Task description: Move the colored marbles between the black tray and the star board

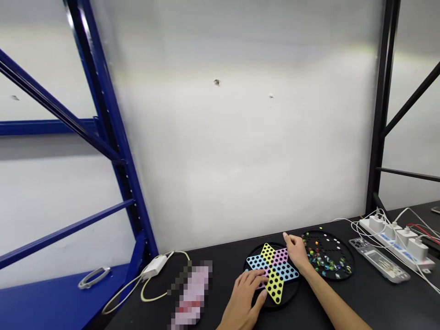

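A round black board (255, 257) with a star of blue, yellow and pink holed fields lies on the black table. My left hand (244, 293) rests flat on its near left side, fingers stretched out. My right hand (296, 253) hovers at the board's far right edge, fingers curled in a pinch with one finger pointing up-left; what it holds, if anything, is too small to see. Right beside it stands a round black tray (345, 256) holding several coloured marbles (325, 262).
A white power strip (395, 236) with plugged chargers and cables runs along the right. A phone (380, 263) lies in front of it. At the left lie a white adapter with cable (154, 267) and a blurred object (192, 295). Blue shelving (113, 151) stands left.
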Demonstrator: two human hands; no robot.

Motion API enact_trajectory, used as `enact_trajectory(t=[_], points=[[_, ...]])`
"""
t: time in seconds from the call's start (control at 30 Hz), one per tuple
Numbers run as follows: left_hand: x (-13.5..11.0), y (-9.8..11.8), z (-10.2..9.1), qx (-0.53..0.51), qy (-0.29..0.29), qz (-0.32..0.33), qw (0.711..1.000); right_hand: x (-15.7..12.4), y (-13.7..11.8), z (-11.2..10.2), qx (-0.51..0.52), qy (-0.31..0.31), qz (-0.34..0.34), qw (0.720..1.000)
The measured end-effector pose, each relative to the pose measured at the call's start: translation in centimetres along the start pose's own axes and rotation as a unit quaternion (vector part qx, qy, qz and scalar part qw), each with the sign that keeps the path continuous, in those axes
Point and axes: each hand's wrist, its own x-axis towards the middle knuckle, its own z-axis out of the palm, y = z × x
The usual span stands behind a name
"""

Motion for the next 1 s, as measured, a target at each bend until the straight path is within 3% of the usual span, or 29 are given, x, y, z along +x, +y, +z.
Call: enact_trajectory(t=[0.07, 0.17, 0.27, 0.47, 0.67, 0.8, 0.9, 1.0], points=[[0.0, -0.1, 0.1, 0.006, 0.011, 0.011, 1.0, -0.2, 0.3, 0.0, -0.12, -0.01, -0.073, 0.99], [0.1, -0.1, 0.1, 0.007, 0.012, 0.018, 1.0, -0.8, 0.6, -0.2, -0.268, -0.033, -0.144, 0.952], [0.2, -0.2, 0.1, 0.006, 0.007, 0.015, 1.0, -1.4, 0.6, -0.4, -0.29, -0.051, -0.151, 0.943], [0.0, -0.1, 0.0, 0.01, 0.011, 0.015, 1.0, -2.3, 0.5, -1.3, -0.441, -0.075, -0.176, 0.877], [-0.1, 0.0, 0.0, -0.004, -0.005, -0.003, 1.0, -3.3, -1.2, -2.6, -0.466, -0.104, -0.176, 0.861], [-0.2, -0.2, 0.2, -0.011, -0.004, -0.006, 1.0, -2.1, -3.1, -6.5, -0.555, -0.02, -0.13, 0.822], [-0.2, -0.2, 0.2, -0.011, 0.005, -0.002, 1.0, -0.7, -2.9, -10.7, -0.618, -0.043, -0.022, 0.785], [-0.1, -0.2, 0.2, -0.01, 0.004, -0.004, 1.0, -0.1, -1.9, -13.7, -0.611, -0.089, 0.035, 0.786]])
